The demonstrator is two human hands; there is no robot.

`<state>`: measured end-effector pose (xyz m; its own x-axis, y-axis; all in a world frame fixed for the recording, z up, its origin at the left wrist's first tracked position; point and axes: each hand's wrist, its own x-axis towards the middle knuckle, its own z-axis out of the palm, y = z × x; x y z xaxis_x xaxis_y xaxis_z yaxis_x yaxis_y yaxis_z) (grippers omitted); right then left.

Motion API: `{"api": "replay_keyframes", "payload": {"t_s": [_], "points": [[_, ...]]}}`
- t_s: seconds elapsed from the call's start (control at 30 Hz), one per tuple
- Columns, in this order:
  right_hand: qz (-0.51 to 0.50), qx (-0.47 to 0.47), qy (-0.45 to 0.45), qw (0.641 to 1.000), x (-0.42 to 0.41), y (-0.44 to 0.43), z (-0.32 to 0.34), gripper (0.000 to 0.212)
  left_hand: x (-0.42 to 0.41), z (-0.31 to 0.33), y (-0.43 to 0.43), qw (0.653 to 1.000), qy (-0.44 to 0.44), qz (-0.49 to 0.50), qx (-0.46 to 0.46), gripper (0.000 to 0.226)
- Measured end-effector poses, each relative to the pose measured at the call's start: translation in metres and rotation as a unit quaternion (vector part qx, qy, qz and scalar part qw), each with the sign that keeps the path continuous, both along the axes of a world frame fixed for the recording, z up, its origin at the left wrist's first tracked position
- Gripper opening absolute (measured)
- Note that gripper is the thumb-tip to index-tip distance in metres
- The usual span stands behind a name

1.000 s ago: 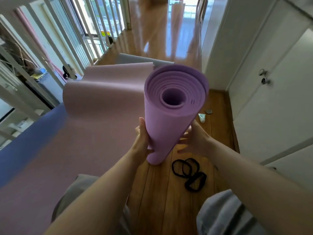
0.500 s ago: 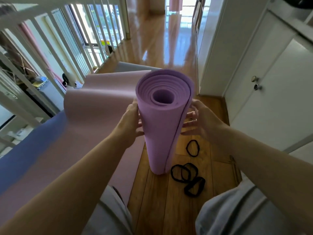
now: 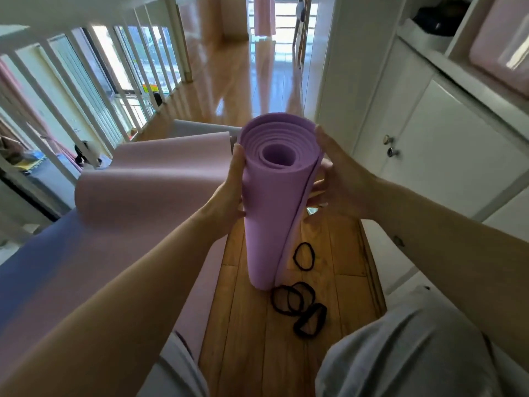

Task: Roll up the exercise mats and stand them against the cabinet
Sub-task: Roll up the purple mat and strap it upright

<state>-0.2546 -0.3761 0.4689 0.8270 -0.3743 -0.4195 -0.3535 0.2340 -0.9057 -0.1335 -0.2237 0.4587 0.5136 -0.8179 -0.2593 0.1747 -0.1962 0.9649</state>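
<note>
The rolled purple mat (image 3: 272, 213) stands upright on the wooden floor (image 3: 246, 339), beside black elastic loops (image 3: 297, 306), near the white cabinet (image 3: 446, 144). The left hand (image 3: 229, 193) and right hand (image 3: 340, 179) clasp its upper end from either side.

Left hand (image 3: 229, 193): fingers pass behind the rolled mat (image 3: 272, 213), out of sight; only the thumb shows. Right hand (image 3: 343, 181): fingertips partly covered by the roll's loose edge. Small shiny object (image 3: 312, 211) below that hand: mostly hidden, unidentifiable. Pink mat (image 3: 148, 179): partly covered by the left forearm. Blue mat (image 3: 34, 247): cut by the left edge. Grey mat (image 3: 200, 128): only 1 strip shows behind the pink one. Dark item (image 3: 432, 20) atop the cabinet (image 3: 458, 138): cut by the top edge, nature unclear.
</note>
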Motion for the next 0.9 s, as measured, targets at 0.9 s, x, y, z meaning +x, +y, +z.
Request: {"api": "replay_keyframes", "payload": {"t_s": [0.9], "points": [[-0.060,-0.143,0.071,0.985,-0.017,-0.011,0.013,0.061,0.004,0.028,-0.046,0.995,-0.026,-0.035,0.088,0.023]]}}
